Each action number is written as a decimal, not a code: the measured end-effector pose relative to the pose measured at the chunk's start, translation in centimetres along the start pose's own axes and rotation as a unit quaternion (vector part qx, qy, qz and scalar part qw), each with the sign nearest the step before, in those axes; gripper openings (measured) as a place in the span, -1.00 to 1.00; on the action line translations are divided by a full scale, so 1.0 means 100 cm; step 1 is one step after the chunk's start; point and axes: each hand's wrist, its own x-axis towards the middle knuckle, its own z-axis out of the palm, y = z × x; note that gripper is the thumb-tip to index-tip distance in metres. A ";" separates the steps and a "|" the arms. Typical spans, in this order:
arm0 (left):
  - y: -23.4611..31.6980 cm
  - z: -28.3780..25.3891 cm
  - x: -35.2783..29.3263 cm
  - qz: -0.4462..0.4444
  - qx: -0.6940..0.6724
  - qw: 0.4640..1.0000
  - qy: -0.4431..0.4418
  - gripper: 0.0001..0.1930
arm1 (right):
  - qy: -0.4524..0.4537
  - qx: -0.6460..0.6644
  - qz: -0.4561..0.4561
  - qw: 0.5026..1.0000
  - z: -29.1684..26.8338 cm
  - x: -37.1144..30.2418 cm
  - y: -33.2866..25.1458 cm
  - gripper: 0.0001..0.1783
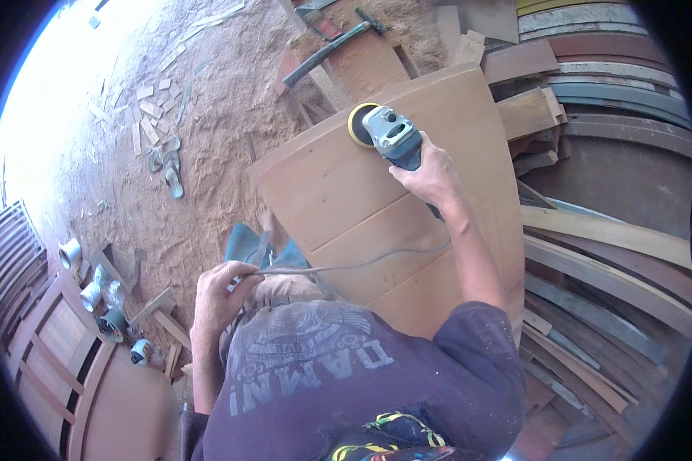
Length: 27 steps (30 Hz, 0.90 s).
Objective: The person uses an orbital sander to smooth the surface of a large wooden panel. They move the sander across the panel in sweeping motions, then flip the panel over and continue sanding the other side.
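My right hand is wrapped round the body of an angle grinder with a grey metal head. Its round yellow-rimmed sanding disc is at the far edge of a wide wooden panel; whether it presses on the wood I cannot tell. Grooved lines run across the panel's pale brown surface. Close to my body, my left hand grips the grey power cord, which stretches over the panel toward my right forearm. Part of the cord is hidden behind that forearm.
Stacked boards and planks fill the right side. Beyond the panel lie a hammer and wooden pieces. Sandals and wood offcuts lie on the sawdust-covered ground. Several cans and a framed wooden door are at the left.
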 end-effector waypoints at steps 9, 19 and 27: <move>0.016 0.006 0.020 0.009 -0.003 1.000 -0.017 -0.84 | 0.040 0.027 0.018 0.999 -0.025 0.034 0.038 -0.34; 0.043 0.006 0.048 0.027 0.039 0.997 -0.060 -0.82 | 0.094 0.039 0.027 0.994 -0.050 0.066 0.088 -0.29; 0.067 0.015 0.063 0.019 0.049 0.994 -0.094 -0.85 | 0.124 0.051 0.025 0.991 -0.078 0.100 0.141 -0.34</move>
